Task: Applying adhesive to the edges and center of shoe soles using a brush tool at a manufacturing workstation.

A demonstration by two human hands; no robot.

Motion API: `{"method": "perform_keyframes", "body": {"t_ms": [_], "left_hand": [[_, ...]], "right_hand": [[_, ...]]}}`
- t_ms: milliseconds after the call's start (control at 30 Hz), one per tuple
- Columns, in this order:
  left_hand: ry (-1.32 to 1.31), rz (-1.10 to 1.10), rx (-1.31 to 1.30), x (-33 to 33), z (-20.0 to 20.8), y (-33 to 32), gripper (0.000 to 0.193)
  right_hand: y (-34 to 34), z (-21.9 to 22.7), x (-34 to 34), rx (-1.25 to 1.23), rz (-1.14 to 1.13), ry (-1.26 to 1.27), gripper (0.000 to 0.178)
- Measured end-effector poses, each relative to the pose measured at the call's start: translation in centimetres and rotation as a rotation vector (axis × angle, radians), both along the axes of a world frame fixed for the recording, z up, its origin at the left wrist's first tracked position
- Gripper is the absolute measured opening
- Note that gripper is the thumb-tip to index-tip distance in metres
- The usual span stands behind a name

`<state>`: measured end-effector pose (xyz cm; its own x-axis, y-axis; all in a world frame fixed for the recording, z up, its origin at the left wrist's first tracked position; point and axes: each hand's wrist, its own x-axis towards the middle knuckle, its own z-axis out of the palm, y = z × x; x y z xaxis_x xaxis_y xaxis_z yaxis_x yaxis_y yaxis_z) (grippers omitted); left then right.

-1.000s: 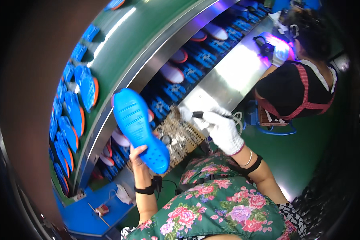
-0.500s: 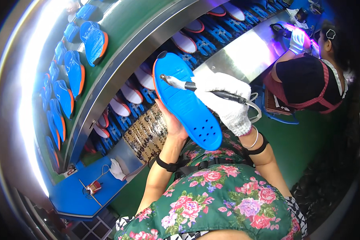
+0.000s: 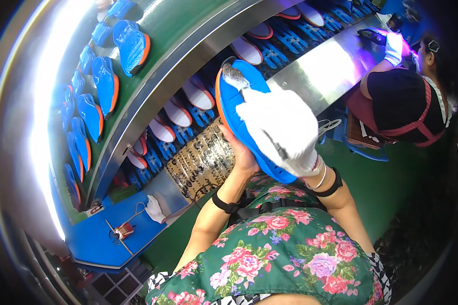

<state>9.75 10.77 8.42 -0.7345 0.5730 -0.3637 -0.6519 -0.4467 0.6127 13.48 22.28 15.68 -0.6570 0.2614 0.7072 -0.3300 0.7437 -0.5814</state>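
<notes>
A blue shoe sole [image 3: 231, 110] with an orange edge is held up before me, tilted, its toe end pointing away. My left hand [image 3: 243, 154], bare, is closed around its left side from beneath; most of the fingers are hidden behind it. My right hand [image 3: 281, 127], in a white glove, is closed on a brush whose handle it now covers. The bristles [image 3: 234, 76] lie against the sole near the toe. A thin pale hose [image 3: 331, 125] loops out by the right wrist. The glove hides much of the sole's middle and heel.
A green belt [image 3: 163, 30] at left carries several blue shoe pieces [image 3: 106, 84]. Beneath it, a rack holds white soles [image 3: 177, 113] and blue clamps [image 3: 204, 118]. A blue table [image 3: 91, 236] stands lower left, a cardboard-covered panel [image 3: 201, 161] ahead. A co-worker [image 3: 399, 99] sits at right.
The brush has moved up the sole toward the toe, and my right hand now covers its handle. The sole has tilted and shifted right in view, as has the background.
</notes>
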Motion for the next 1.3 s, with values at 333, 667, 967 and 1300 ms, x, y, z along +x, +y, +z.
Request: {"method": "perform_keyframes", "body": {"t_ms": [333,667,967,1300], "left_hand": [[0.068,-0.056,0.02,-0.5,-0.7,-0.8,0.111],[-0.054,-0.086,0.087,-2.5,-3.7,-1.8,0.116],[-0.081,-0.264,0.374,-3.2,-5.7,-2.7,0.116],[-0.224,0.063,0.138,-3.7,-5.6,-2.7,0.114]], "right_hand": [[2.0,1.4,0.9,-0.202,0.171,-0.02,0.032],[1.8,1.0,0.5,-0.337,0.251,-0.062,0.023],[2.1,0.1,1.4,-0.318,0.238,-0.027,0.023],[2.2,-1.1,2.3,-0.341,0.303,-0.088,0.017]]}}
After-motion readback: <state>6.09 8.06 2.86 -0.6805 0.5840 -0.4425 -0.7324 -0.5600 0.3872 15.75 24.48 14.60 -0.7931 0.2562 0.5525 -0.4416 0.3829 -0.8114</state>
